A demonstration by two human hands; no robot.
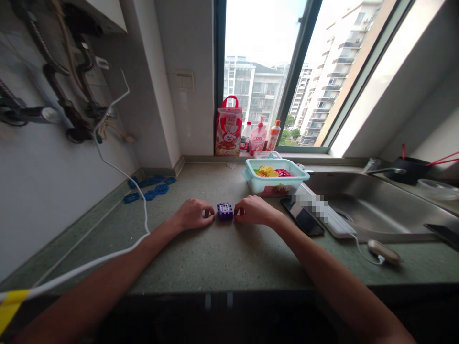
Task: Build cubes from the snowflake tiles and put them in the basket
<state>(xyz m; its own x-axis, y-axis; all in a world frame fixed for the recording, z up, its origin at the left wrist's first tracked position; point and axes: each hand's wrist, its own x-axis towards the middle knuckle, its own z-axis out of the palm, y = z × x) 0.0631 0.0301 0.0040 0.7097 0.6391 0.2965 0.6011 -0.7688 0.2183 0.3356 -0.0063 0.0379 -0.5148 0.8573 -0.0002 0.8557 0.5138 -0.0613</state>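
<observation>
A small purple block (224,211) with notched edges and a white pattern on its top rests on the grey-green countertop. At its left side is my left hand (193,214), thumb and index finger bent into a closed loop with nothing between the tips. My right hand (253,210) lies at the block's right side, fingers curled down and pinched together. Its tips are very close to the block; whether they touch it I cannot tell. Behind my right hand stands a light-blue plastic tub (276,182) with yellow, pink, green and orange pieces inside.
Flat blue notched pieces (148,187) lie at the back left. A white cable (145,210) crosses the left side. To the right are a dark phone (303,217), a white power strip (337,222) and a steel sink (362,191). A red-and-white bag (228,131) and bottles (258,137) stand by the window.
</observation>
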